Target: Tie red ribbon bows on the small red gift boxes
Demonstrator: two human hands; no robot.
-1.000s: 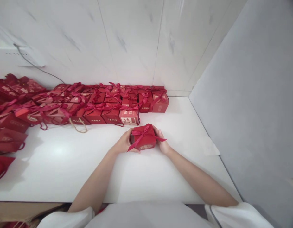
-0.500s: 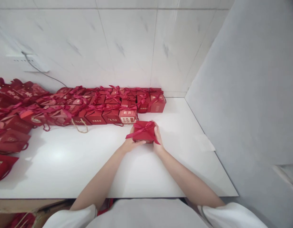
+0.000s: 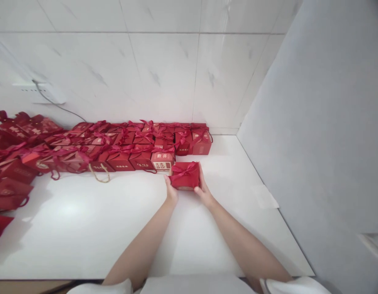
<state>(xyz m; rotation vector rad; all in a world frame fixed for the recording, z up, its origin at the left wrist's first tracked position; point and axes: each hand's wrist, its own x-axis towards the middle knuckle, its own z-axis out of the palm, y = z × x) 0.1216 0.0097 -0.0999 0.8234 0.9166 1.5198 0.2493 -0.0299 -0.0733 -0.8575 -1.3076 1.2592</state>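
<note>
A small red gift box with a dark pink ribbon bow on its lid is held between both hands, close to the front row of boxes. My left hand presses on its left side, fingers mostly hidden beside the box. On the opposite side my right hand is closed round the edge, thumb at the front corner. Just behind and to the left stands a box with a pale printed label. Further back, at the row's right end, is another red ribboned box.
Several rows of red gift boxes line the back of the white table and run down its left side. Behind is a tiled wall with a cable. A grey panel borders the right side.
The box has moved toward the gap at the row's right end, and its ribbon tails hang less spread. My left thumb has shifted from the box's front to its left side. The view has tilted upward.
</note>
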